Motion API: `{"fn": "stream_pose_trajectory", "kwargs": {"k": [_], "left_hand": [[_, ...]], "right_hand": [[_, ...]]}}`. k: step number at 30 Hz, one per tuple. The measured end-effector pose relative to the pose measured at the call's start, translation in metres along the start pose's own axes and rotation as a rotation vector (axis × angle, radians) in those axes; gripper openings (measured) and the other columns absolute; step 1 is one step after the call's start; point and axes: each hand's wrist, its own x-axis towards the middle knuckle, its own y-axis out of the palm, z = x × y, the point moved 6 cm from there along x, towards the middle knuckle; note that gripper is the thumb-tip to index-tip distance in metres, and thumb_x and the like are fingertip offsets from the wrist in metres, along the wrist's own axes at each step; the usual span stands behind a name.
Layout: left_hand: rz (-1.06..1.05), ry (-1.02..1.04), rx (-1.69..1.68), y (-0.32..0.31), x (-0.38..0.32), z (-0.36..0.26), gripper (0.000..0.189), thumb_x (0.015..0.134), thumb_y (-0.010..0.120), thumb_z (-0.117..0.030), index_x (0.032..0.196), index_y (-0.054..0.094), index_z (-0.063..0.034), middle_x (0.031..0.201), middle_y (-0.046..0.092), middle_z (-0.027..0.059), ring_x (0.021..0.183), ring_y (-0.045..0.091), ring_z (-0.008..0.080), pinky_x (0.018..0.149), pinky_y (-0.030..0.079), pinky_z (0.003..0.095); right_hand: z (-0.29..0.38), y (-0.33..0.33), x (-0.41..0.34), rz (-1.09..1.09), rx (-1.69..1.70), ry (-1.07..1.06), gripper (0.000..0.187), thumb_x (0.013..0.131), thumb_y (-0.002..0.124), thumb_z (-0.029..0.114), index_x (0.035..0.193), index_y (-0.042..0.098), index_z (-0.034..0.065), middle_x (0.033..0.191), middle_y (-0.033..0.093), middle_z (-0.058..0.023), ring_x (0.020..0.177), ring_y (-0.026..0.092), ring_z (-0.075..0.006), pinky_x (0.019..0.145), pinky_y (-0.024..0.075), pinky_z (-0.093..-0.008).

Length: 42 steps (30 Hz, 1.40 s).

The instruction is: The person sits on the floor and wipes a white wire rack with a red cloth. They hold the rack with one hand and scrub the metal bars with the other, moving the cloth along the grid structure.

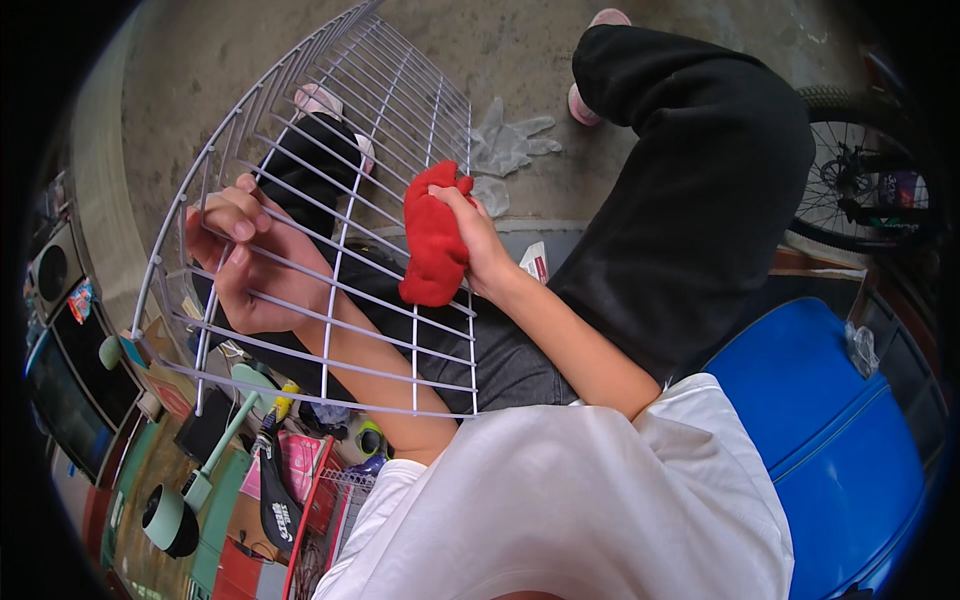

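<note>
A pale coated-wire rack with a curved rim is tilted over my lap. My left hand is behind its wires, with curled fingers gripping around them near the curved side. In my right hand is a bunched red cloth, which lies against the wires at the rack's right side. The cloth hides the bars directly under it. My legs in black trousers are spread on either side of the rack.
Clear plastic gloves lie on the concrete floor. A bicycle wheel stands at right, above a blue padded seat. At lower left, a table bears a mint-green long-handled device, a black racket cover and boxes.
</note>
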Motion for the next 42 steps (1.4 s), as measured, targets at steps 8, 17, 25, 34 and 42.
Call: {"fn": "stream_pose_trajectory", "kwargs": {"k": [8, 17, 25, 34, 42], "left_hand": [[0.070, -0.005, 0.026, 0.012, -0.001, 0.004, 0.054, 0.064, 0.049, -0.009, 0.117, 0.055, -0.0033, 0.069, 0.043, 0.0061, 0.068, 0.037, 0.0170, 0.090, 0.028, 0.0361], [0.092, 0.016, 0.019, 0.004, -0.006, 0.003, 0.054, 0.064, 0.049, -0.009, 0.116, 0.057, -0.0014, 0.070, 0.043, 0.0071, 0.071, 0.038, 0.0184, 0.093, 0.028, 0.0380], [0.008, 0.043, 0.026, -0.017, -0.015, -0.003, 0.049, 0.064, 0.050, -0.010, 0.111, 0.057, 0.0007, 0.071, 0.044, 0.0075, 0.071, 0.040, 0.0177, 0.092, 0.029, 0.0366], [-0.120, 0.042, -0.024, -0.042, -0.021, -0.006, 0.049, 0.060, 0.051, -0.006, 0.107, 0.058, 0.0016, 0.071, 0.047, 0.0091, 0.069, 0.041, 0.0175, 0.091, 0.029, 0.0345], [-0.180, 0.044, -0.036, -0.049, -0.021, -0.009, 0.048, 0.057, 0.051, -0.006, 0.104, 0.059, 0.0023, 0.070, 0.048, 0.0091, 0.067, 0.040, 0.0178, 0.090, 0.030, 0.0343]], "right_hand": [[-0.008, -0.004, 0.005, 0.020, -0.001, -0.062, 0.030, 0.080, 0.060, 0.031, 0.096, 0.052, 0.0060, 0.082, 0.058, -0.0040, 0.070, 0.057, -0.0123, 0.062, 0.0472, -0.0252], [-0.014, -0.009, 0.009, 0.000, -0.028, -0.096, 0.029, 0.080, 0.060, 0.030, 0.097, 0.051, 0.0082, 0.080, 0.057, -0.0030, 0.067, 0.057, -0.0124, 0.059, 0.0470, -0.0261], [-0.022, -0.012, 0.012, -0.038, -0.105, -0.107, 0.028, 0.079, 0.061, 0.031, 0.096, 0.052, 0.0093, 0.079, 0.058, -0.0014, 0.069, 0.058, -0.0121, 0.062, 0.0480, -0.0270], [-0.022, -0.003, 0.008, 0.016, -0.145, -0.107, 0.023, 0.082, 0.058, 0.031, 0.091, 0.053, 0.0102, 0.075, 0.057, 0.0001, 0.064, 0.057, -0.0109, 0.058, 0.0459, -0.0254], [-0.023, -0.002, 0.011, 0.027, -0.155, -0.095, 0.024, 0.083, 0.057, 0.031, 0.092, 0.052, 0.0092, 0.074, 0.056, -0.0006, 0.061, 0.056, -0.0112, 0.057, 0.0473, -0.0266]]}}
